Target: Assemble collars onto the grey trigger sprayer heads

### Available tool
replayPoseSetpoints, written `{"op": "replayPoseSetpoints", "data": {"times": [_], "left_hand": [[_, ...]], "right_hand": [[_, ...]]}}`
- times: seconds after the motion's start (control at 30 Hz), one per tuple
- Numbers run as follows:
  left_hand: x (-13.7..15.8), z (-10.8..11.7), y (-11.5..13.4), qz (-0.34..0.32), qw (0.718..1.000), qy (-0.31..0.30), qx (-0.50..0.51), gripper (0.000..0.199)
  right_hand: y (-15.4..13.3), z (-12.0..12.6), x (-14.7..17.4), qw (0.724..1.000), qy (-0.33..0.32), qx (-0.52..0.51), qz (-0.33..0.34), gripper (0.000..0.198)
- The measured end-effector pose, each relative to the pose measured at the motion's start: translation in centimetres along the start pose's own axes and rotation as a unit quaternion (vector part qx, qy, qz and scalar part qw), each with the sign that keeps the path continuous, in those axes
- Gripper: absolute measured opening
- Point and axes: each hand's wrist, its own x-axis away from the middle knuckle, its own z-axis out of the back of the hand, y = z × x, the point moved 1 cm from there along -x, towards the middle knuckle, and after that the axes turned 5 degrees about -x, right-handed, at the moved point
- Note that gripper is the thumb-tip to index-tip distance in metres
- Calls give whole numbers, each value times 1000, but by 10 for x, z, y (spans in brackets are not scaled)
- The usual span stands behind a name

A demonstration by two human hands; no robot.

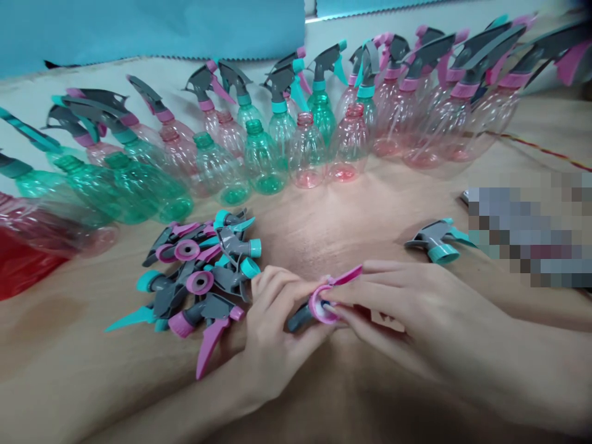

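Between my hands is a grey and pink trigger sprayer head, its pink collar turned up toward me. My left hand is closed around its grey body. The fingers of my right hand pinch at the collar's opening, where something whitish shows inside; I cannot make out what it is. Left of my hands lies a pile of loose sprayer heads in grey with pink or teal parts. A single teal and grey sprayer head lies beyond my right hand.
Along the back stand pink and green clear bottles, many with sprayer heads fitted, some open-necked. A red object is at the far left. A red and yellow cord runs at the right, near a blurred-out item.
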Motion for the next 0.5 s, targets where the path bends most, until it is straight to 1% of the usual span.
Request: {"op": "replayPoseSetpoints", "data": {"times": [0.07, 0.17, 0.27, 0.5], "left_hand": [[1, 0, 0, -9, 1000, -2, -6, 22], [2, 0, 0, -6, 1000, -9, 0, 22], [2, -1, -1, -9, 1000, -17, 12, 20], [1, -3, -2, -10, 1000, -15, 24, 20]], "right_hand": [[2, -1, -1, 1000, -6, -1, 19, 23], [5, 0, -4, 999, -16, -2, 35, 24], [6, 1, -5, 999, -28, 2, 22, 22], [5, -1, -3, 1000, -16, -8, 9, 23]]}}
